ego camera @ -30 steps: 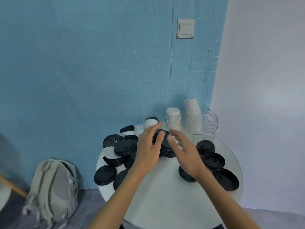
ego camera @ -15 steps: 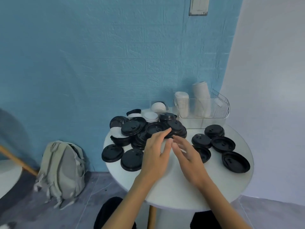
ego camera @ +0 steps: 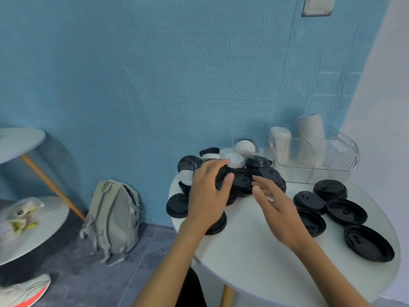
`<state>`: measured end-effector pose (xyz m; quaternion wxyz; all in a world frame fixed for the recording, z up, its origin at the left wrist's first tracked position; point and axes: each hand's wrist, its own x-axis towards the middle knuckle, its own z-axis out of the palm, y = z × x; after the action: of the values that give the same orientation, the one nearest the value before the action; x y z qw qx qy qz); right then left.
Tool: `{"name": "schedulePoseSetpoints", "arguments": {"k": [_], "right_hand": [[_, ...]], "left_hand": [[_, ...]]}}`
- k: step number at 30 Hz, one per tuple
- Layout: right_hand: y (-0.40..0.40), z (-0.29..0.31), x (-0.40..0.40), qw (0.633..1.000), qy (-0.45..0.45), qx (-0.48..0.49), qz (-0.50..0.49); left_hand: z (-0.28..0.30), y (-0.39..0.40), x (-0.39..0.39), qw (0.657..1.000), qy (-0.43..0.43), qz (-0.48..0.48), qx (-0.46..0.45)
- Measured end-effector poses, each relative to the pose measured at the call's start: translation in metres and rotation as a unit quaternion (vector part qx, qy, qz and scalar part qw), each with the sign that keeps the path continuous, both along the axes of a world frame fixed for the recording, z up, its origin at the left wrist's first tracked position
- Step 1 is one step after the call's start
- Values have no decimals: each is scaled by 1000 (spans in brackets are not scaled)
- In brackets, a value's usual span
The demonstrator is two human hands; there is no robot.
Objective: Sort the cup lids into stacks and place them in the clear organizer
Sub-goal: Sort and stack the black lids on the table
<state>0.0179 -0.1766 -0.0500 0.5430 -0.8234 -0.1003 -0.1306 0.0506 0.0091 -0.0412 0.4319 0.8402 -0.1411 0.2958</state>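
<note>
- Head view: a heap of black and white cup lids (ego camera: 245, 173) sits at the far side of the round white table (ego camera: 265, 251), left of the clear organizer (ego camera: 314, 156).
- More black lids (ego camera: 345, 211) lie apart to the right.
- Left hand (ego camera: 208, 196) is over the heap, fingers spread; I cannot tell whether it holds a lid.
- Right hand (ego camera: 276, 207) is spread, holding nothing.
- No writing is readable on the lids.
- A grey backpack (ego camera: 115, 218) sits on the floor.

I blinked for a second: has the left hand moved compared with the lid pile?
Yes. The left hand has shifted left over the lid pile, away from the organizer, and it holds nothing.
</note>
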Motion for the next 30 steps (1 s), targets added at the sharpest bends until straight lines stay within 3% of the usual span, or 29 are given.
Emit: {"name": "schedulePoseSetpoints", "arguments": {"k": [2,5,8,10,13,23,30], "right_hand": [[5,4,8,1000,1,-15,3],[10,7,18,1000,2,-26,14],[14,6,21,999,8,-35,22],[15,6,21,999,12,-37,26],[11,6,19,999,10,-30,22],[3,9,14,1000,7,-20,4],[-1,12,10,1000,8,-10,-7]], "left_hand": [[3,29,19,998,28,60,10],[-4,64,41,980,138,129,57],[-15,76,49,961,235,121,79],[-19,76,51,961,256,83,57],[-21,73,50,964,260,42,37],[-10,75,47,973,227,45,20],[-4,79,46,983,178,17,-52]]}}
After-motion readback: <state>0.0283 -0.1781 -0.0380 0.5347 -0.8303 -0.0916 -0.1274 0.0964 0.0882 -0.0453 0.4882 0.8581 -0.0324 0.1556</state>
